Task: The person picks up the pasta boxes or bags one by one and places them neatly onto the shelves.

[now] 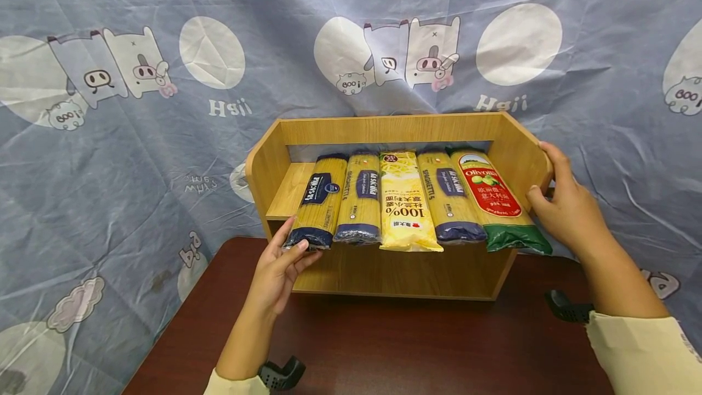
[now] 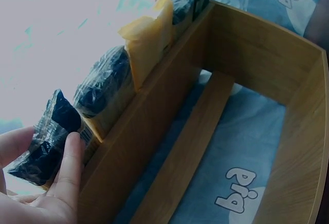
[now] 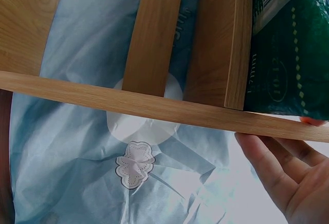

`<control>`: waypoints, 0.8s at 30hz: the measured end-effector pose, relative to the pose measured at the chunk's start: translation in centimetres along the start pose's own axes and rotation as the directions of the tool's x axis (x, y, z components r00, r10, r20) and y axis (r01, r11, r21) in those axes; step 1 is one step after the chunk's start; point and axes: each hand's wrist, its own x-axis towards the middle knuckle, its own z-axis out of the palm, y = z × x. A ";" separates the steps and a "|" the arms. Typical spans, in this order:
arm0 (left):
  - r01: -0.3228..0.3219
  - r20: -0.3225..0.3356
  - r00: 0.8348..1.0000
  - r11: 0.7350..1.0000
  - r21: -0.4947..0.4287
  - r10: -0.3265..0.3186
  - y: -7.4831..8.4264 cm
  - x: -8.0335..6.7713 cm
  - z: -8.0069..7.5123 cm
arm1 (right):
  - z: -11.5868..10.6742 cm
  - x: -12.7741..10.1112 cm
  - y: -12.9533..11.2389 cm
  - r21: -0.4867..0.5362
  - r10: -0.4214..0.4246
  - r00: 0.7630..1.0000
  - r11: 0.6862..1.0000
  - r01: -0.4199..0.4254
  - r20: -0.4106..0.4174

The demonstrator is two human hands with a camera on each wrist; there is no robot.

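Observation:
A row of spaghetti packets lies on the upper board of a wooden shelf [image 1: 395, 273], ends jutting past its front edge. My left hand [image 1: 276, 270] pinches the near end of the leftmost packet, a dark-blue-labelled spaghetti packet [image 1: 318, 191], thumb and fingers on either side of its crinkled tip [image 2: 49, 142]. Beside it come another blue-labelled packet [image 1: 359, 200], a yellow packet [image 1: 406, 194], a third blue-labelled one [image 1: 450, 194] and a red-and-green packet [image 1: 488, 194]. At the right, my right hand [image 1: 570, 206] grips the shelf's side panel [image 3: 154, 106], close to the green packet end [image 3: 293, 54].
The shelf stands on a dark red table [image 1: 384, 346] against a blue-grey patterned cloth [image 1: 274, 29]. Under the packets is a lower compartment. To the left of the row, some bare upper board [image 1: 285, 194] shows.

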 end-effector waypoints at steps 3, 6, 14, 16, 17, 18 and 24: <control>0.000 0.003 1.000 1.000 -0.003 0.000 0.0 0.2 0.1 | 0.0 0.0 0.0 0.003 0.000 1.000 1.000 0.000 0.002; 0.002 0.006 1.000 1.000 -0.001 -0.002 0.1 0.4 0.2 | 0.1 0.0 0.0 0.002 0.001 1.000 1.000 -0.001 0.002; 0.018 0.020 1.000 1.000 0.009 -0.018 0.2 0.6 0.3 | 0.0 0.0 0.2 0.001 0.005 1.000 1.000 -0.005 0.001; 0.027 0.019 0.999 1.000 0.011 -0.027 0.1 0.6 0.3 | 0.0 0.0 0.2 0.003 0.004 1.000 1.000 -0.004 0.002; 0.031 0.019 0.999 0.999 0.013 -0.032 0.1 0.5 0.3 | 0.1 -0.1 0.2 0.004 0.003 1.000 1.000 -0.003 0.001; 0.035 0.018 0.999 0.999 0.014 -0.035 0.1 0.4 0.2 | 0.1 -0.1 0.2 0.005 0.002 1.000 1.000 -0.002 0.001; 0.038 0.031 0.999 0.999 0.028 -0.039 0.0 0.0 0.0 | 0.1 0.0 0.0 0.011 -0.002 1.000 1.000 0.002 -0.007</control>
